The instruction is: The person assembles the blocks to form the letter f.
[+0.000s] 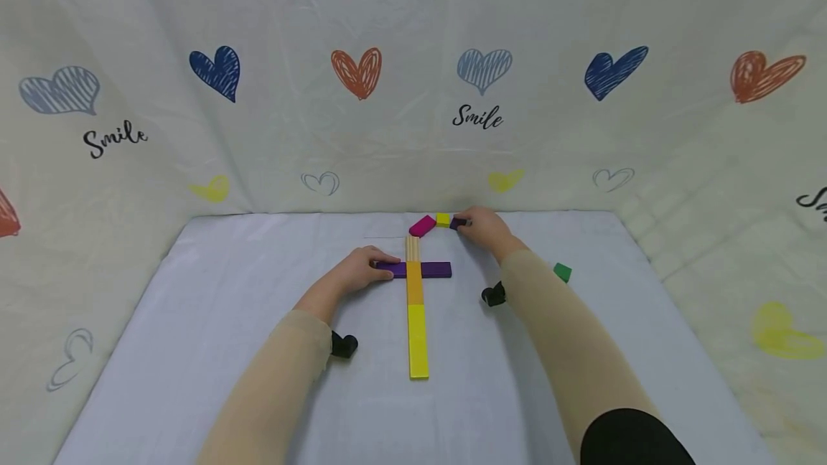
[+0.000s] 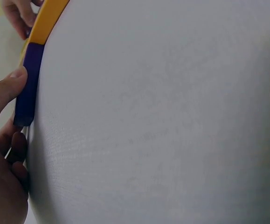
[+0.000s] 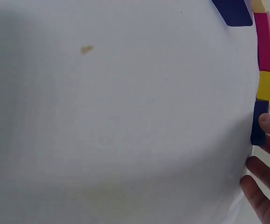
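My left hand (image 1: 354, 271) holds the outer end of the left purple block (image 1: 390, 270), thumb on its near side. In the left wrist view, that block's inner end meets an orange block (image 2: 48, 19). At the back, my right hand (image 1: 486, 228) pinches a small dark purple block (image 3: 259, 122) between thumb and fingers. Its far end sits against a small yellow block (image 1: 442, 220), which adjoins a slanted magenta block (image 1: 423, 226). Below the magenta block stands a pale wooden piece (image 1: 413, 248), in line with the orange block and a long yellow strip (image 1: 418, 341).
Another purple block (image 1: 436, 270) extends right of the orange one. A green block (image 1: 563, 273) lies apart, beyond my right forearm. Black wrist devices (image 1: 344, 346) show at both wrists. A white cloth covers the table (image 1: 194, 350); a heart-printed curtain (image 1: 413, 13) rises behind its back edge.
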The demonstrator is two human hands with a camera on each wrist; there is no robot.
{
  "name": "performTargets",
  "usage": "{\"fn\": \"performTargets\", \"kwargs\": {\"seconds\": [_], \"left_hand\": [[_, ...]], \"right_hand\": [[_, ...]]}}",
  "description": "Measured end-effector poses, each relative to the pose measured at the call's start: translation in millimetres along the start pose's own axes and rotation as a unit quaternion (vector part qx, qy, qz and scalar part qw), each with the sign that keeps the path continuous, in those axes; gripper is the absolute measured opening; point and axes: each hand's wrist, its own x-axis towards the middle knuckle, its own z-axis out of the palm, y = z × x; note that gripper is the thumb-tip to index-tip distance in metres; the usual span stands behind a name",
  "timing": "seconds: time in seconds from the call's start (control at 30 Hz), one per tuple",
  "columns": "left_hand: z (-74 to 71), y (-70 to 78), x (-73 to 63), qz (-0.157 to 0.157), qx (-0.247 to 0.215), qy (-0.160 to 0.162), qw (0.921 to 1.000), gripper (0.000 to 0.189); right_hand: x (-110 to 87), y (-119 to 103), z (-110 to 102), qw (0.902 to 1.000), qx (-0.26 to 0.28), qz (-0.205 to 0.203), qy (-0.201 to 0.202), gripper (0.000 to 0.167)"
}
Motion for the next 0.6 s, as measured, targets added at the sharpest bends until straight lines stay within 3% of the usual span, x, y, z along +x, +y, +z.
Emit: {"fn": "performTargets", "kwargs": {"seconds": [0.6], "left_hand": [[-0.1, 1.9, -1.7, 0.004, -0.001, 0.003, 1.0000, 0.029]], "right_hand": [[1.0, 2.1, 2.3, 0.9999, 0.013, 0.005, 0.002, 0.043]]}}
